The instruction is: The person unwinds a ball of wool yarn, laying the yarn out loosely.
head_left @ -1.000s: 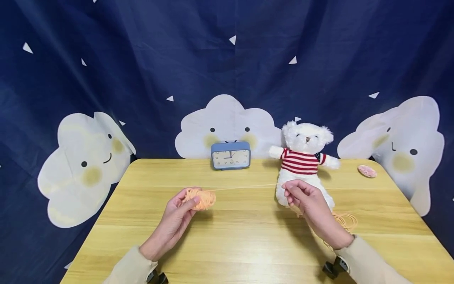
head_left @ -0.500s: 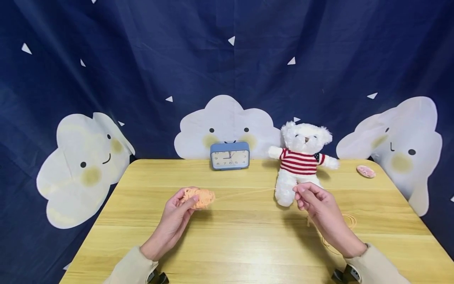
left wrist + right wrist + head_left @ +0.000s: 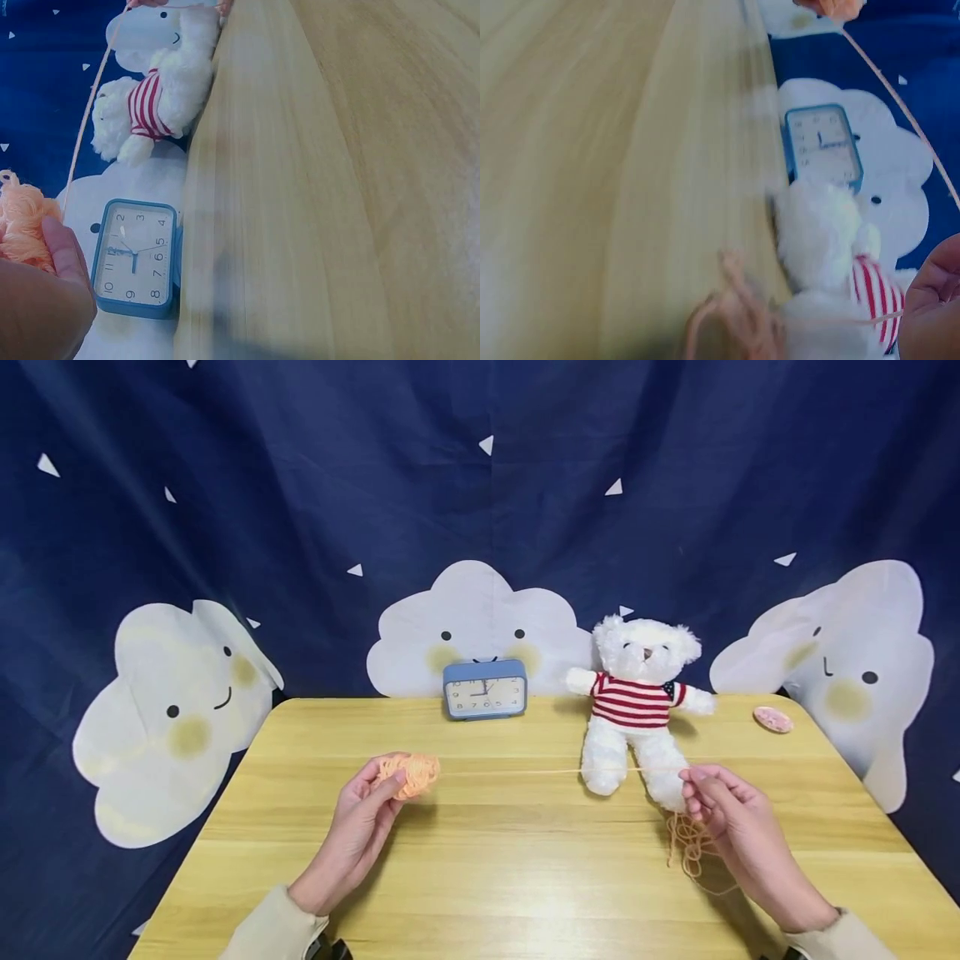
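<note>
My left hand (image 3: 360,827) grips a small peach skein of yarn (image 3: 411,775), thumb across its front, raised above the left middle of the table. From the skein a single yarn strand (image 3: 517,772) runs straight across to my right hand (image 3: 742,835), which pinches it between thumb and fingertips. In the head view the strand passes in front of the legs of a white teddy bear (image 3: 633,714) in a red-striped sweater. Loose loops of the same yarn (image 3: 690,847) hang below my right hand. The left wrist view shows the skein (image 3: 26,225) held against the thumb.
A blue alarm clock (image 3: 486,690) stands at the back middle of the wooden table (image 3: 510,877). To the right of the bear, near the far corner, lies a small pink oval item (image 3: 773,719). A dark blue curtain (image 3: 300,468) with cloud faces hangs behind the table.
My right hand has moved right and somewhat nearer, drawing out a longer strand, slack midway and now straight. My left hand has shifted slightly left, still holding the skein.
</note>
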Demonstrator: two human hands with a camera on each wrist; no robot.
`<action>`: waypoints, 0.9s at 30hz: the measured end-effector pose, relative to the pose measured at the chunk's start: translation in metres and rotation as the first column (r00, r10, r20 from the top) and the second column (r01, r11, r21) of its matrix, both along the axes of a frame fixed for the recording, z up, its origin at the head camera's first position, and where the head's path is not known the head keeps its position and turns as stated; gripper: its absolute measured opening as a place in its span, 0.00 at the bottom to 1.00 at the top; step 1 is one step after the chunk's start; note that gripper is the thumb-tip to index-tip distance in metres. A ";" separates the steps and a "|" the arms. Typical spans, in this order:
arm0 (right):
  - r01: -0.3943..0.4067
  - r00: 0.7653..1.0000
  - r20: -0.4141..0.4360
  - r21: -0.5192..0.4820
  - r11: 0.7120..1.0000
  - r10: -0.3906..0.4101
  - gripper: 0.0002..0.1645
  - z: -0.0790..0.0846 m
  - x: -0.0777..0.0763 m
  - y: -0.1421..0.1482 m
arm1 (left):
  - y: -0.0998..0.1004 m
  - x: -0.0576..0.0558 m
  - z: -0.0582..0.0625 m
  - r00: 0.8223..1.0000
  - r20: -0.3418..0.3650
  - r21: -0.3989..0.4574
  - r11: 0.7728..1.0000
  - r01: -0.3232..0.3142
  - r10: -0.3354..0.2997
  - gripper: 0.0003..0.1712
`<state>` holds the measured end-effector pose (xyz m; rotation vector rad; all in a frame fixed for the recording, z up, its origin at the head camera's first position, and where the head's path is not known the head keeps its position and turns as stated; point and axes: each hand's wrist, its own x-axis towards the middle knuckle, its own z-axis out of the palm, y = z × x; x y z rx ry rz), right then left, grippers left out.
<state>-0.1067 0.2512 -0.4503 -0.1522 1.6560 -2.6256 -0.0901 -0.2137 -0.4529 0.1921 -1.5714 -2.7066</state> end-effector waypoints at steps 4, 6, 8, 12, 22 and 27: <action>0.003 1.000 0.001 -0.026 1.000 -0.003 0.19 -0.006 0.002 0.019 | -0.002 0.001 0.000 1.000 -0.008 0.000 1.000 0.013 -0.013 0.20; 0.008 1.000 0.003 -0.041 0.999 -0.007 0.20 -0.008 0.003 0.028 | -0.003 0.001 0.000 1.000 -0.007 -0.002 1.000 0.013 -0.013 0.19; 0.018 1.000 0.008 -0.059 0.998 -0.017 0.20 -0.009 0.004 0.035 | -0.004 0.001 -0.001 1.000 -0.003 0.001 1.000 0.008 -0.008 0.18; 0.032 0.999 0.023 -0.113 0.993 -0.029 0.20 -0.011 0.005 0.048 | -0.008 0.002 -0.003 1.000 -0.006 -0.012 1.000 0.006 -0.006 0.19; 0.061 0.997 -0.039 -0.249 0.967 -0.073 0.22 -0.007 0.006 0.054 | -0.012 0.003 -0.003 1.000 0.018 -0.164 0.986 -0.010 0.013 0.30; 0.060 0.995 -0.053 -0.287 0.956 -0.079 0.23 -0.010 0.007 0.058 | -0.016 0.003 -0.005 0.999 0.023 -0.160 0.987 -0.030 0.034 0.28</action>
